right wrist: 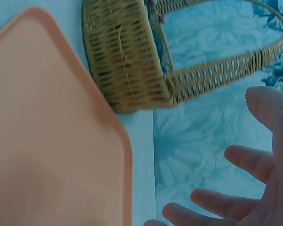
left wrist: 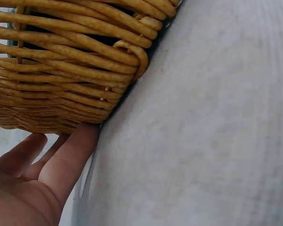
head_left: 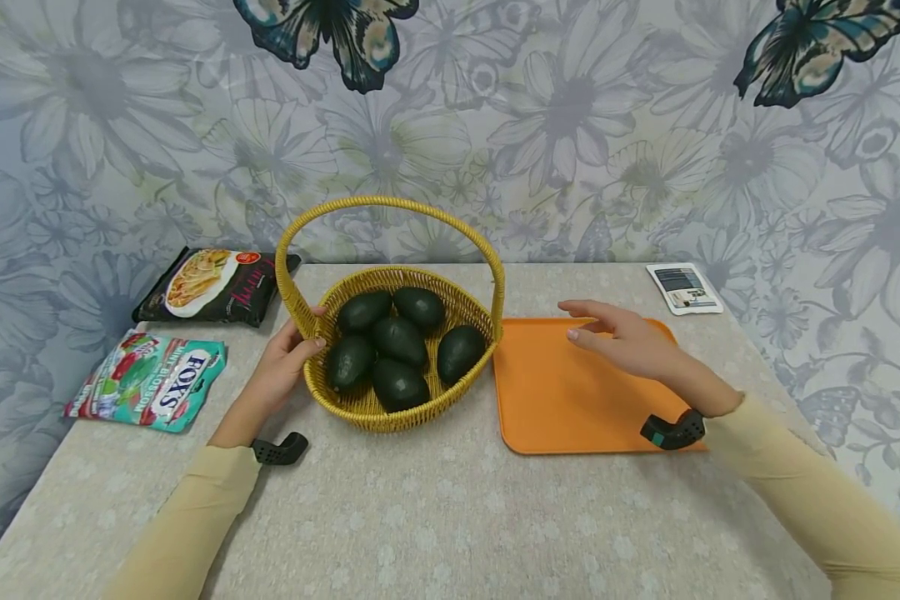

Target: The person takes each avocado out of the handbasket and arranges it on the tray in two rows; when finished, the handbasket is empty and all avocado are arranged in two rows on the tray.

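Observation:
A yellow wicker basket [head_left: 390, 421] with a tall hooped handle stands on the table, holding several dark green avocados [head_left: 399, 342]. At its left side, my left hand [head_left: 281, 367] grips the rim by the foot of the handle, thumb on the inner side. In the left wrist view, fingers [left wrist: 68, 160] touch the woven wall from below. Above the orange tray [head_left: 555, 400] my right hand [head_left: 622, 337] hovers with nothing in it, its fingers extended and spread in the right wrist view. The tray lies right of the basket, its left edge beside the basket's right side.
To the left lie a black food packet [head_left: 213, 287] with a picture of a meal and a turquoise Fox's candy bag [head_left: 157, 379]. A small white card or device [head_left: 685, 288] sits at the back right. A patterned wall [head_left: 450, 125] rises behind the table.

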`<action>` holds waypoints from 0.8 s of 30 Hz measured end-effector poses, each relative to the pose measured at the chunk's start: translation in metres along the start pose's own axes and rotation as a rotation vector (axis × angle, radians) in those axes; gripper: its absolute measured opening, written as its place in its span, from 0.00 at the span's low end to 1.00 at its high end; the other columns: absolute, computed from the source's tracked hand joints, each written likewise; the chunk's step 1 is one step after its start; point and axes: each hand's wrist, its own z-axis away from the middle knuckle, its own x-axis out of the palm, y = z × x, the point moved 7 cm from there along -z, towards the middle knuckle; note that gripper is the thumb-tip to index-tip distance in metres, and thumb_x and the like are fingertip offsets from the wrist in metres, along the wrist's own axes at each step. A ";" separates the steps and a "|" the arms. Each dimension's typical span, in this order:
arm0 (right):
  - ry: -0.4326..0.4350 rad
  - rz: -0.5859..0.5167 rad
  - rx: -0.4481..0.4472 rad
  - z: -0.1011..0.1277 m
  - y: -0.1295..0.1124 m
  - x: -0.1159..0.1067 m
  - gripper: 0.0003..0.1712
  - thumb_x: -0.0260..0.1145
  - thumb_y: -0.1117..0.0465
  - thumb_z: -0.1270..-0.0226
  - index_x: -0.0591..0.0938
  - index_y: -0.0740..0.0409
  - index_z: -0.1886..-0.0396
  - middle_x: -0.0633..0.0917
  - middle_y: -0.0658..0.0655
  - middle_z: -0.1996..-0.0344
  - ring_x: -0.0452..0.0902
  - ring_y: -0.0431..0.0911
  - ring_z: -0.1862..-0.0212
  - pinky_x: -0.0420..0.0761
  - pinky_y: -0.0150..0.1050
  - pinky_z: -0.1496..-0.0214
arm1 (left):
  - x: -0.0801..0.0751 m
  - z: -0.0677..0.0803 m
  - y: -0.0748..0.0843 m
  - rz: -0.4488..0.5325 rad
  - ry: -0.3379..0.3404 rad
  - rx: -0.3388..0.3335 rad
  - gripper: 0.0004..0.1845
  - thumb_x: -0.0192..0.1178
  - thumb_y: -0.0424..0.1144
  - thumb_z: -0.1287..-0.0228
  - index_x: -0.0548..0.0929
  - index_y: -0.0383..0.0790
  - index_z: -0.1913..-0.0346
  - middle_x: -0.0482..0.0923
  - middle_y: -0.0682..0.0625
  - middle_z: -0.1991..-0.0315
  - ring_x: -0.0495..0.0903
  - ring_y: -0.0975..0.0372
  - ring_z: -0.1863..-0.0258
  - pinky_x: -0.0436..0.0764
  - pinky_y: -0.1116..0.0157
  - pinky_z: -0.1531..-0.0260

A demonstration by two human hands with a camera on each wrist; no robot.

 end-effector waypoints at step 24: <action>-0.199 -0.113 -0.350 -0.025 -0.102 0.069 0.25 0.61 0.56 0.22 0.76 0.58 0.30 0.80 0.58 0.34 0.82 0.47 0.43 0.84 0.45 0.46 | -0.001 0.000 -0.003 0.035 -0.010 0.000 0.28 0.50 0.39 0.20 0.62 0.50 0.22 0.65 0.42 0.31 0.74 0.71 0.46 0.80 0.73 0.54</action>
